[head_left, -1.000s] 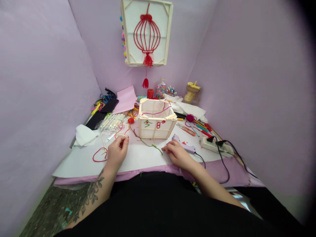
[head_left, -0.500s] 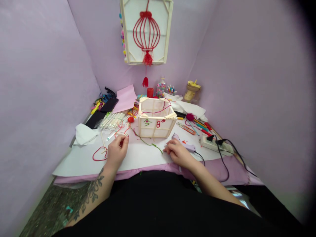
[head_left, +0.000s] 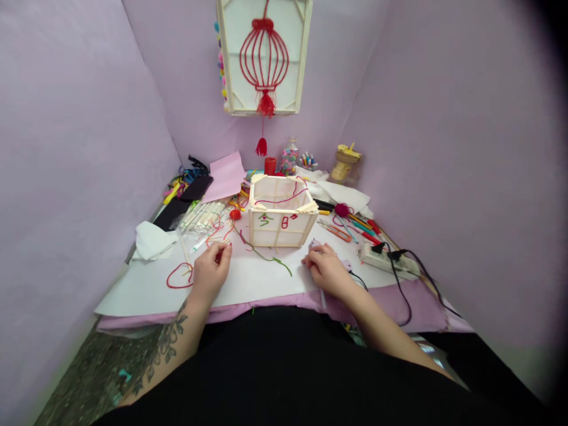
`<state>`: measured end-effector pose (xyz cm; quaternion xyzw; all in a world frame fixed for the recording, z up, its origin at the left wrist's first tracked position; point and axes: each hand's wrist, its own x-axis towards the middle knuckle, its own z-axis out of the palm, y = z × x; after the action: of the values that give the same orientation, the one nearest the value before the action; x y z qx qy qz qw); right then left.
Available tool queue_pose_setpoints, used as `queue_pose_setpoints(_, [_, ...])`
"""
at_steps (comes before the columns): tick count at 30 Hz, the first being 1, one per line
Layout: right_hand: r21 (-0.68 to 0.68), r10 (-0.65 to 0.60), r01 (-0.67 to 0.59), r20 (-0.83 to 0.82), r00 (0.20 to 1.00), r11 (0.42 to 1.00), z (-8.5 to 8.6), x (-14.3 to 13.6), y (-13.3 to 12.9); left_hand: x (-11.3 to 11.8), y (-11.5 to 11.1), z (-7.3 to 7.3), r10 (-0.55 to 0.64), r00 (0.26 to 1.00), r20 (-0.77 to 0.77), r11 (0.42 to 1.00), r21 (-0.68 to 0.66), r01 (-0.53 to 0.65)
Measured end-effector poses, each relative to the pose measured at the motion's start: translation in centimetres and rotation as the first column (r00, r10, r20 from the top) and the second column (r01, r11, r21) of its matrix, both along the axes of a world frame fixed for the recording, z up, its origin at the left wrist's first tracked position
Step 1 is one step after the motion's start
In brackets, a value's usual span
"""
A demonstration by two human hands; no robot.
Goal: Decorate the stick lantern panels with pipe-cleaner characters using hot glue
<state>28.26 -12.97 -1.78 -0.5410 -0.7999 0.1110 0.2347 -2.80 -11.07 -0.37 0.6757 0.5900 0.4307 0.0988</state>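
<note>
My left hand [head_left: 212, 265] rests on the white tabletop, thumb and fingers pressed together; what they hold, if anything, is too small to make out. Beside it lies a loop of red yarn [head_left: 169, 283]. My right hand [head_left: 327, 270] is curled in front of a lavender glue gun [head_left: 346, 265], partly hiding it; its fingertips are bunched, and their contents cannot be seen. Between and beyond my hands stands an open paper-sided lantern frame [head_left: 284, 236] with green and red yarn characters on its front. A green yarn strand [head_left: 284, 265] trails in front of it.
A finished lantern [head_left: 231, 59] with a red tassel hangs above. On the right are orange-handled snips [head_left: 339, 233], pens and a power strip [head_left: 394, 263] with black cords. On the left are packaged sticks [head_left: 202, 219], a black phone-like slab [head_left: 197, 188] and crumpled white paper [head_left: 153, 239].
My right hand has shifted a little to the right, away from the green yarn end, and now covers more of the glue gun. My left hand has stayed still.
</note>
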Motion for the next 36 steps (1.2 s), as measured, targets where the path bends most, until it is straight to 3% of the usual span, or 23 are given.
queue_pose_setpoints(10, [0.007, 0.072, -0.072, -0.087, 0.994, 0.997, 0.3, 0.3, -0.6, -0.1, 0.2, -0.1, -0.007, 1.000, 0.004, 1.000, 0.008, 0.007])
queue_pose_setpoints(17, [-0.021, 0.208, -0.214, -0.162, 0.964, 0.977, 0.6, -0.8, -1.1, 0.0, 0.1, -0.1, -0.014, 1.000, 0.004, 1.000, -0.001, 0.014])
queue_pose_setpoints(24, [0.053, 0.109, -0.107, -0.046, 0.993, 0.993, 0.2, 0.2, -0.6, 0.0, 0.1, -0.1, -0.011, 1.000, 0.006, 1.000, 0.004, 0.011])
queue_pose_setpoints(31, [0.058, 0.140, -0.135, -0.099, 0.985, 0.989, 0.4, -0.3, -0.8, 0.0, 0.1, 0.0, -0.016, 1.000, -0.001, 1.000, 0.005, 0.016])
queue_pose_setpoints(36, [0.019, 0.288, -0.294, -0.267, 0.920, 0.956, 1.4, -0.6, -1.8, 0.3, -0.1, 0.3, -0.030, 1.000, 0.008, 1.000, 0.008, 0.030])
